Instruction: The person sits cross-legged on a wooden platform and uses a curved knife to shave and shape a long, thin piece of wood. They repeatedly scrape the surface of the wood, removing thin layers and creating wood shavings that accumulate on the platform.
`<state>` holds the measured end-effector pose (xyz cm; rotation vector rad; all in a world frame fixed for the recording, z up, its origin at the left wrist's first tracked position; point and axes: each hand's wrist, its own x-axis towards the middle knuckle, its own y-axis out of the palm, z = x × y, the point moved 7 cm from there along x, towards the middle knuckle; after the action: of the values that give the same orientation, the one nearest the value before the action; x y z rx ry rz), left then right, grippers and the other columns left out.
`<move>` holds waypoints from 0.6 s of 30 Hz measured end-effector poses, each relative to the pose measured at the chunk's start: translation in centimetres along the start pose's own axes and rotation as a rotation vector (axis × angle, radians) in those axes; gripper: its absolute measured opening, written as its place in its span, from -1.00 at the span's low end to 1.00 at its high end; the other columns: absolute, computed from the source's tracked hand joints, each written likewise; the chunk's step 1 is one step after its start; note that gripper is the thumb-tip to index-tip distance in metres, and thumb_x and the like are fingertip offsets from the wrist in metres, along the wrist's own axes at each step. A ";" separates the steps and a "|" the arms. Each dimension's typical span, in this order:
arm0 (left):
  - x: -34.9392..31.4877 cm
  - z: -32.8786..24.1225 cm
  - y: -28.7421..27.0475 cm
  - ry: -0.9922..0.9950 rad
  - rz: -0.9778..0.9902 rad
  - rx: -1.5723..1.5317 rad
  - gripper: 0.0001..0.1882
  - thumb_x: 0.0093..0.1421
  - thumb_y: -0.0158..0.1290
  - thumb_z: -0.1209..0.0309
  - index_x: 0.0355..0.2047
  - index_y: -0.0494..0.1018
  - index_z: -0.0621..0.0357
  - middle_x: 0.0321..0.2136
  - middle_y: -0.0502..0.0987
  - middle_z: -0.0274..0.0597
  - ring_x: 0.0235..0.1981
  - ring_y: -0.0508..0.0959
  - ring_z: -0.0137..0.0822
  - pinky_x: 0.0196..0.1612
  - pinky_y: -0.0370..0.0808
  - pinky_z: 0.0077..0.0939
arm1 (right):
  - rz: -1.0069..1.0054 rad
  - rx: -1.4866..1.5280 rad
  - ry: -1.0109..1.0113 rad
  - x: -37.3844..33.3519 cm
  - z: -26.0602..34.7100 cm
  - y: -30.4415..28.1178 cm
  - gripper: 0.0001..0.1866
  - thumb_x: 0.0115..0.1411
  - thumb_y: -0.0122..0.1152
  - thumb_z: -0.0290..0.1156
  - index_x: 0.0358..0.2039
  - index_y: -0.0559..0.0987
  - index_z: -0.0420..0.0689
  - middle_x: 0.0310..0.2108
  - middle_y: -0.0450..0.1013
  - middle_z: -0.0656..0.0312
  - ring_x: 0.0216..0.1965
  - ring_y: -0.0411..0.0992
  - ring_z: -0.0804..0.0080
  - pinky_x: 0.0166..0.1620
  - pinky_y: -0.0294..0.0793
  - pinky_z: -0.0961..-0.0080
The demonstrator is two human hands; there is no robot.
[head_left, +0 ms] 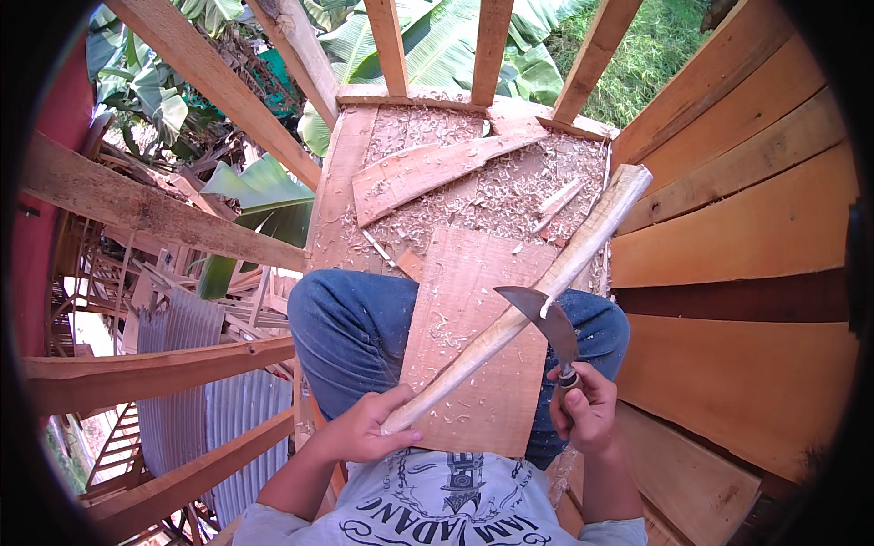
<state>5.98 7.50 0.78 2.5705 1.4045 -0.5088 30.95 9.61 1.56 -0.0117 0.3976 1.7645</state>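
While a wall of wide orange-brown planks (737, 382) rises along the right side, a railing of rough wooden bars (164, 373) bounds the left and the far end, with banana leaves (428, 45) outside it. Between them lies a plank floor (341, 214), strewn with pale shavings. The person sits with bent knees in blue jeans (346, 323), and a broad flat board (487, 400) rests on the lap between the thighs. Beyond the knees, a tapering wooden offcut (410, 182) lies among the shavings. A long, pale, peeled stick (482, 343) slants over the lap board, its far end up to the right. Across it lies the dark curved blade of a short-handled knife (560, 335). The left hand (378, 426) is closed around the stick's near end, thumb and fingers gripping it. The right hand (587, 409) is curled firmly round the knife's handle. At the blade, a small whitish curl (546, 308) stands up from the stick.
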 end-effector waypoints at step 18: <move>0.7 0.5 0.8 -0.009 0.116 -0.027 -0.71 0.14 0.15 0.32 -0.29 0.35 0.26 -0.62 0.43 -0.10 -0.57 0.49 -0.29 -0.47 0.36 -0.46 | -0.249 -0.504 -0.286 -0.5 0.6 -2.2 -0.55 0.23 0.14 -0.16 -0.19 0.45 -0.38 -0.77 0.26 0.40 -0.81 0.17 0.72 -0.72 0.07 0.73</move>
<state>6.87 7.48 0.07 2.6054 1.2423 -0.4787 33.27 9.68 1.70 -0.1591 -0.2519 1.5495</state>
